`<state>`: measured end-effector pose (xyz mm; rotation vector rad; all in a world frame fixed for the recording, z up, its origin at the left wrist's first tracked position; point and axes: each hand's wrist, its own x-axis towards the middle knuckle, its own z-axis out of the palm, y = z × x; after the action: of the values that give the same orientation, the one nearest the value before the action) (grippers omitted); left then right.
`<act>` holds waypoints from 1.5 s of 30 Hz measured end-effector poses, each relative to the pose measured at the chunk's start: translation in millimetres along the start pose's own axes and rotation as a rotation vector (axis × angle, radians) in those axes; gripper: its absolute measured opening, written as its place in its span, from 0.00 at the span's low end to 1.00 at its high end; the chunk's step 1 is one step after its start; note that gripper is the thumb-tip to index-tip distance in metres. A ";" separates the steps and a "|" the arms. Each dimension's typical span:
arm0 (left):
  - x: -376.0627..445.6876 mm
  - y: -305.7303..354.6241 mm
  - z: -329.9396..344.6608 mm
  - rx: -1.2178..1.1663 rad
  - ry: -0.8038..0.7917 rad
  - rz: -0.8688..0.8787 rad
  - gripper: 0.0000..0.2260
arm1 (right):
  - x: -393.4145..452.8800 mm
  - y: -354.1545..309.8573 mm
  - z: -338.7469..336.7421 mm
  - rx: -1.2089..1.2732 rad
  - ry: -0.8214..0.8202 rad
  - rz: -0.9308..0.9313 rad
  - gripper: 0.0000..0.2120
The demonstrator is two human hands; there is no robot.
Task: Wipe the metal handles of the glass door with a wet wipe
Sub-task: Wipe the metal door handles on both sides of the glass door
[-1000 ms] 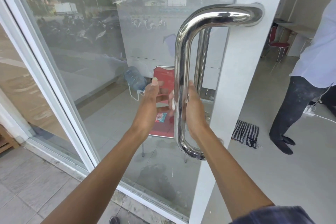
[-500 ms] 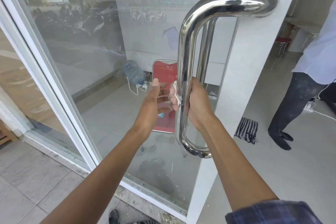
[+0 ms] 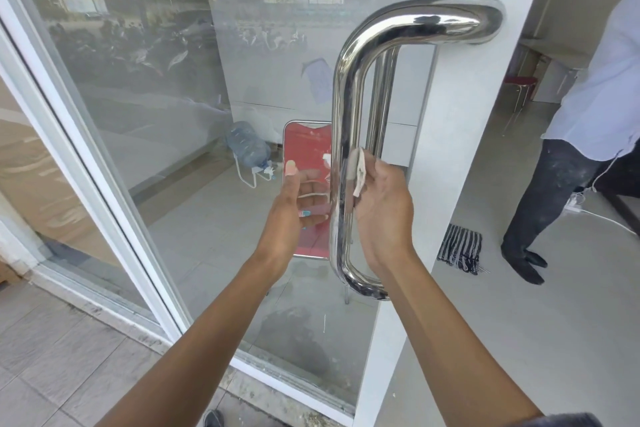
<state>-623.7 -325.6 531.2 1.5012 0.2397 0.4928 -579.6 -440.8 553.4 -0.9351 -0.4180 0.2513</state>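
Polished steel handle on glass door, upright bar betw both hands. Right hand just right of bar, fingers curled, pinching white wet wipe against bar's mid section. Left hand left of bar, thumb up, fingers straight, flat on glass. Door edge close to right hand; open floor beyond. Right fingertips hidden behind bar; second handle behind glass only partly visible.

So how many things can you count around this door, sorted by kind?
Metal door handles: 2 (outer handle, inner handle behind the glass)
Wet wipes: 1 (wet wipe, held by the right hand)
Red chairs: 2 (red chair, red stool)
Water jugs: 1 (water jug)
Striped cloths: 1 (striped cloth)
Total: 7
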 end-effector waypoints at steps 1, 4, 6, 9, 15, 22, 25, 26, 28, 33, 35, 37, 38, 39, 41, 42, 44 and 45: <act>-0.9 -0.8 -0.5 0.003 -0.003 0.003 0.27 | -3.2 4.0 -3.8 -0.012 0.030 -0.008 0.20; -2.6 -3.1 -3.1 -0.002 -0.001 0.014 0.27 | -13.8 16.8 -16.6 -0.254 0.060 -0.112 0.12; -3.7 -2.1 -3.3 -0.014 0.002 0.015 0.26 | -18.5 20.0 -17.5 -0.423 0.055 -0.182 0.13; -4.7 0.3 -2.2 -0.017 0.012 0.026 0.29 | -16.1 23.7 -13.1 -0.608 0.038 -0.217 0.15; -5.2 6.1 -0.7 -0.021 0.014 0.055 0.34 | -1.0 11.7 15.5 -0.767 0.021 -0.345 0.09; -4.2 13.3 -1.7 -0.047 0.033 0.059 0.37 | 17.9 3.2 24.2 -0.741 0.073 -0.381 0.15; -7.8 12.1 -0.3 -0.048 0.045 0.040 0.34 | 12.4 15.1 14.3 -0.770 0.105 -0.356 0.14; -8.7 10.7 0.0 -0.046 0.046 0.038 0.33 | 10.0 21.7 9.1 -0.786 0.108 -0.333 0.15; -9.8 7.6 -0.1 -0.040 0.051 0.039 0.31 | 2.3 34.0 -1.0 -0.828 0.109 -0.277 0.16; -8.1 7.8 -2.5 -0.025 0.050 0.037 0.32 | 4.8 21.6 8.8 -0.787 0.090 -0.283 0.13; -7.8 10.0 -2.8 -0.033 0.055 0.026 0.32 | 16.1 1.9 21.5 -0.741 0.073 -0.311 0.14; -7.5 11.4 -3.7 -0.047 0.066 0.016 0.30 | 24.5 -10.4 27.6 -0.706 0.043 -0.304 0.14; -7.3 11.0 -4.2 -0.051 0.066 0.010 0.29 | 25.7 -10.5 26.8 -0.707 0.034 -0.290 0.13; -7.3 9.9 -4.4 -0.049 0.064 0.005 0.29 | 24.9 -8.0 24.4 -0.720 0.034 -0.279 0.13; -7.4 7.2 -3.7 -0.033 0.072 0.000 0.28 | 23.0 3.9 16.5 -0.733 0.057 -0.261 0.11; -8.0 5.8 -3.4 -0.020 0.080 0.001 0.27 | 21.0 10.8 12.5 -0.728 0.075 -0.250 0.11; -8.6 3.2 -3.1 0.003 0.091 0.001 0.25 | 18.3 26.3 2.5 -0.744 0.091 -0.214 0.12; -8.8 1.7 -2.9 0.012 0.093 -0.002 0.25 | 16.1 35.5 -4.6 -0.774 0.093 -0.187 0.13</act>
<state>-633.0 -327.0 531.4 1.4918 0.3173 0.5606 -564.2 -417.6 525.7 -1.6460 -0.5239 -0.1440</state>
